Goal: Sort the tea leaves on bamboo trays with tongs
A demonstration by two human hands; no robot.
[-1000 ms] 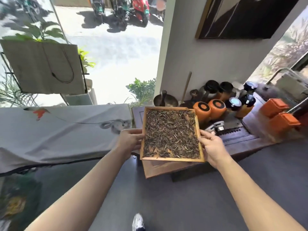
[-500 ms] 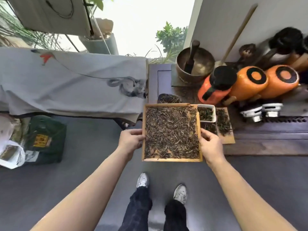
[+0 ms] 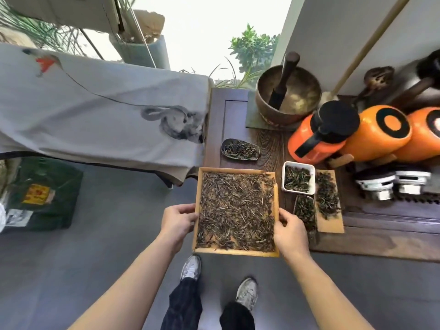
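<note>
I hold a square bamboo tray [image 3: 234, 252] level in front of me, at the near left corner of a dark wooden table [image 3: 381, 246]. Dry brown tea leaves [image 3: 235, 208] cover its whole floor. My left hand [image 3: 177, 222] grips the tray's left rim and my right hand [image 3: 290, 234] grips its right rim. On the table lie a small dark scoop of leaves [image 3: 239, 150], a white square dish of leaves [image 3: 298, 177], a metal scoop of leaves [image 3: 304, 210] and a flat bamboo board with leaves [image 3: 329, 220]. No tongs are in sight.
A brass bowl with a wooden mallet [image 3: 287, 96] and three orange flasks [image 3: 321, 136] stand at the table's back. A low bench under a grey painted cloth [image 3: 95, 110] is on the left, a green bag [image 3: 40, 194] on the floor. My feet [image 3: 190, 267] stand below the tray.
My view has tipped downward from the room to the table and floor. Both hands have kept hold of the tray, which now sits lower and nearer to me.
</note>
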